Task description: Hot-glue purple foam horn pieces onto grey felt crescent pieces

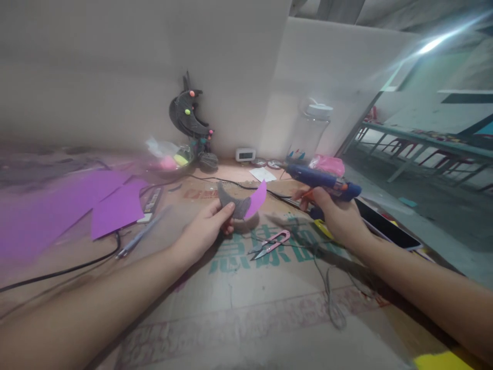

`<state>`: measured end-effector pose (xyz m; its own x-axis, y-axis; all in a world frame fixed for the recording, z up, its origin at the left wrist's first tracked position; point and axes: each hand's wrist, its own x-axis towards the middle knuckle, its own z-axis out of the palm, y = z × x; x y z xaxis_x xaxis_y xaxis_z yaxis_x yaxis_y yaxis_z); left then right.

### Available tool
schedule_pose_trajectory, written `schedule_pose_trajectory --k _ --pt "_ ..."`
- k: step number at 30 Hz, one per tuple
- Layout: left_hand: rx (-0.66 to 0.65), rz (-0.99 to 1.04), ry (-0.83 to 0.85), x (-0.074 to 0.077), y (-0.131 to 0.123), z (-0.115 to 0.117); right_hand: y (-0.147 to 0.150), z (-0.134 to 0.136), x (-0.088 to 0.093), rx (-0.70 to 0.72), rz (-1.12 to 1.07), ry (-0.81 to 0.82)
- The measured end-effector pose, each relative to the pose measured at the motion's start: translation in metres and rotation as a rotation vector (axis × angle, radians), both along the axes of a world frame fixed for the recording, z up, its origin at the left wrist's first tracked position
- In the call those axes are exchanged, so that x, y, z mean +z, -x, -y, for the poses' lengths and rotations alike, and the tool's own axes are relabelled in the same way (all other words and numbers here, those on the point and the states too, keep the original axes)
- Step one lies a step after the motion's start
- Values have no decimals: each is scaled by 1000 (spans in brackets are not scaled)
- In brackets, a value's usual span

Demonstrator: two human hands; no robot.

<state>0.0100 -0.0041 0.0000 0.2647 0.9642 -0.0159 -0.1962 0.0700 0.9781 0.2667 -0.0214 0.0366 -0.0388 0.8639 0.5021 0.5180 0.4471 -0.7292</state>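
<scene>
My left hand (215, 221) pinches a crescent-shaped paper piece (257, 199) by its lower edge. Grey yarn covers most of the crescent; its right tip shows bare purple. In my right hand (335, 210) is a blue hot glue gun (311, 176), fingers wrapped round its handle, nozzle pointing left toward the crescent but apart from it. Below, on the cardboard, lie pink-handled thread snips (271, 244). A loose grey yarn strand (329, 298) trails across the cardboard to their right.
Purple sheets (119, 205) and a pen (138, 236) lie at left. A dark crescent ornament (188, 115) stands at the back, near a small digital clock (245, 154) and a clear bottle (308, 131). A phone (385, 226) lies by the right forearm. Black cables cross the table.
</scene>
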Motion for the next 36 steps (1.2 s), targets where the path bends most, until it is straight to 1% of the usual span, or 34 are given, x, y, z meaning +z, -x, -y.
schedule_pose_trajectory --k 3,5,7,9,10,11,14,16,19,22,25,28,31,33,36 --pt "0 -20 -30 1 -1 1 -3 -16 15 -152 75 47" --pt "7 -38 -45 2 -1 1 -4 -33 25 -228 87 101" --pt "16 -59 -54 2 0 1 -2 -56 33 -268 145 122" --pt "9 -87 -69 1 1 0 0 -84 35 -290 238 149" --pt "2 -103 -79 -1 2 -1 1 -99 35 -316 268 154" --pt "-5 -119 -92 -2 2 -2 2 -113 32 -312 306 174" --pt "-15 -169 -134 -4 3 -4 4 -150 17 -288 337 199" --pt "-17 -188 -148 -4 3 -4 4 -165 5 -280 359 230" --pt "-22 -183 -145 -3 3 -4 2 -174 -8 -270 398 270" --pt "-24 -191 -155 -1 2 -3 -6 -172 -10 -270 441 274" --pt "-18 -174 -160 -2 2 -3 -15 -160 -3 -273 488 244" --pt "-18 -119 -136 -2 2 -4 -19 -133 6 -262 529 176" --pt "-19 -86 -112 -1 2 -4 -14 -92 11 -240 554 93" --pt "-19 -73 -104 0 2 -4 -4 -64 11 -173 564 76" --pt "-28 -59 -107 2 4 -3 17 -28 6 100 570 75"
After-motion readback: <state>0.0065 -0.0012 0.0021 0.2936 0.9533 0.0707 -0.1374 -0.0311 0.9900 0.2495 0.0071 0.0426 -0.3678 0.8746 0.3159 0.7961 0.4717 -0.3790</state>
